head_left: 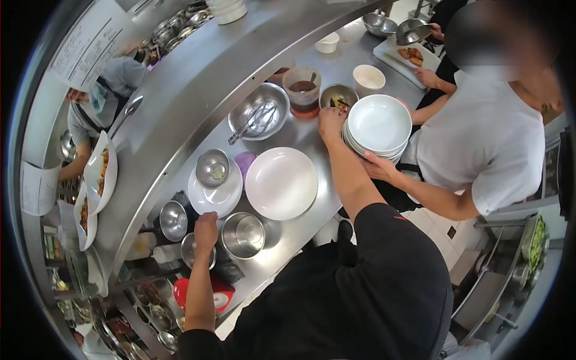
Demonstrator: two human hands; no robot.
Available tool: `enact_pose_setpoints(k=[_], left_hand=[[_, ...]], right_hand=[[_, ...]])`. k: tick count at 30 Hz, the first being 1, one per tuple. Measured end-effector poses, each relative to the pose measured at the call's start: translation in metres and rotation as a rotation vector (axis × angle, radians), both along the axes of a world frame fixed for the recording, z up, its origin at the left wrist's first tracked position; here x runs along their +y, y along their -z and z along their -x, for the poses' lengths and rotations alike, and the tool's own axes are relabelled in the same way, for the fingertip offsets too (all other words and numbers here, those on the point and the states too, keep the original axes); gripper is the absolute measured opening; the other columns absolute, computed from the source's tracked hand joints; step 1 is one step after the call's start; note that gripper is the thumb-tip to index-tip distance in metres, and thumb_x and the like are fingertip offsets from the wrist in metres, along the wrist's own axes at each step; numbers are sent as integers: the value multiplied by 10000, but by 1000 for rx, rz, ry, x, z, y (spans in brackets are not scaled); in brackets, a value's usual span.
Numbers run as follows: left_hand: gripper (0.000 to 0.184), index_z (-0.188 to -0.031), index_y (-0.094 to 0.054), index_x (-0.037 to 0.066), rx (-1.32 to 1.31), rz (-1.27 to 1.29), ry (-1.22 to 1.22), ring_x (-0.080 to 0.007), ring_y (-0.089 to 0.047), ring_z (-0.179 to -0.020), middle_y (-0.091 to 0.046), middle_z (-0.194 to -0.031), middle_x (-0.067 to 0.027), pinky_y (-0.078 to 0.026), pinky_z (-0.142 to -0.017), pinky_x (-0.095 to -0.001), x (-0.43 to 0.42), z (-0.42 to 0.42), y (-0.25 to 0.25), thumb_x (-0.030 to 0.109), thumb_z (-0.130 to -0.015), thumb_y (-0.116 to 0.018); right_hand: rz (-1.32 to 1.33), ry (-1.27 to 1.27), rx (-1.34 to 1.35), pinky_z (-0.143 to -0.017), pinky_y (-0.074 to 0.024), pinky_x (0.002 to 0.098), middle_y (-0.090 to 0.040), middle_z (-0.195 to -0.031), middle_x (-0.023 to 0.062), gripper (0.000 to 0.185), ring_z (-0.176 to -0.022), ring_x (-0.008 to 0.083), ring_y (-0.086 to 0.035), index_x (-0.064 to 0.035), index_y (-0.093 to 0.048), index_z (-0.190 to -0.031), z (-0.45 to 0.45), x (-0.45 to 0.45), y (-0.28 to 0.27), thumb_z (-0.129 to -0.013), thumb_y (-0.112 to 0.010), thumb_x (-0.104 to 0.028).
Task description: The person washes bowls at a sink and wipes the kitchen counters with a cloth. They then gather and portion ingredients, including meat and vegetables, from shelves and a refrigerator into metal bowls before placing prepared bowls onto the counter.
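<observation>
My right hand (331,124) reaches to the near rim of a small metal bowl (329,95) holding red, green and yellow pieces. Its fingers are curled and partly hidden; whether they grip the rim or a piece does not show. My left hand (206,228) has its fingers drawn together between a white plate (200,203) and a small metal bowl (189,255); what they hold, if anything, is hidden. On that plate stands another metal bowl (211,168) with pale shreds. A large white plate (282,183) and a deep metal container (242,235) lie between my hands.
A co-worker (474,144) on the right holds a stack of white bowls (379,125) close to my right arm. Tongs (247,126) rest in a large metal bowl (273,99), beside a tub of dark sauce (302,90). Filled white dishes (96,171) line the raised shelf (180,102).
</observation>
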State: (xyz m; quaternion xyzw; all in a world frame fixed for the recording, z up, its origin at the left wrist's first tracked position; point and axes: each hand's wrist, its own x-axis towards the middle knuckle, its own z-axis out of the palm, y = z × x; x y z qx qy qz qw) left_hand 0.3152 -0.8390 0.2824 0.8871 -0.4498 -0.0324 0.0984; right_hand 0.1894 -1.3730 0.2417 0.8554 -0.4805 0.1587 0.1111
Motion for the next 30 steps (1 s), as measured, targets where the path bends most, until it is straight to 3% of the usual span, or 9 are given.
enact_pose_setpoints(k=[2,5,13,15,18,22,25,28,30], left_hand=[[255,-1105,-649,-15,374,277,-218,-407,-672,-930,-704,-972,-218,-508,-834,-461,-8,27,-13,175,-936,-630],[315,-1127,-635,-16,416,173,-278,-422,-662,-1001,-695,-1020,-248,-513,-842,-439,-11,59,-14,179,-885,-685],[289,-1062,-532,-14,511,375,-520,-431,-677,-936,-670,-955,-260,-506,-846,-435,11,116,17,54,-797,-626],[257,-1007,-528,-21,459,378,-522,-380,-697,-872,-665,-903,-232,-545,-725,-411,17,127,16,80,-812,-661],[310,-831,-502,-29,707,505,-705,-230,-667,-611,-621,-807,-159,-551,-436,-353,18,137,17,188,-878,-717],[400,-656,-476,-25,901,498,-744,-166,-604,-568,-593,-740,-139,-602,-499,-331,26,136,20,192,-911,-695],[235,-751,-594,-24,1012,587,-789,-163,-635,-660,-583,-740,-64,-636,-553,-330,24,144,9,132,-911,-667],[136,-824,-659,-23,1040,597,-802,-162,-652,-680,-620,-758,-64,-622,-588,-316,41,146,32,96,-890,-654],[144,-831,-661,-42,1059,597,-798,-156,-636,-678,-612,-755,-68,-617,-584,-323,40,152,15,96,-872,-669]], right_hand=[[-58,-76,28,-797,-508,450,-674,-1032,76,181,-1030,256,-635,-100,-681,-1019,-3,9,6,-899,-559,-158],[10,-189,-4,-853,-517,465,-665,-1018,102,160,-1054,290,-633,-85,-655,-981,16,46,-1,-885,-598,-200],[-205,-641,-328,-866,-513,424,-608,-1038,175,196,-1006,359,-573,-16,-602,-1012,86,123,-16,-818,-602,-42],[-138,-739,-430,-852,-512,434,-594,-987,164,223,-975,350,-569,-12,-599,-1004,95,143,-40,-784,-634,-28],[-218,-889,-341,-843,-511,432,-589,-972,154,238,-962,339,-567,-11,-599,-1002,108,178,-52,-769,-647,-24],[-135,-1004,-387,-831,-508,415,-589,-967,138,249,-968,315,-572,-19,-608,-1019,99,204,-33,-772,-644,-33],[-191,-1011,-306,-840,-500,387,-598,-983,135,284,-976,302,-576,-25,-618,-1060,95,213,-27,-778,-647,-46],[41,-815,-338,-874,-484,351,-621,-1068,123,312,-1066,286,-574,-36,-624,-1110,104,232,-67,-801,-658,-69],[-379,-817,-335,-855,-501,359,-651,-1105,143,270,-1058,289,-617,-26,-630,-1116,128,250,-70,-858,-664,-98]])
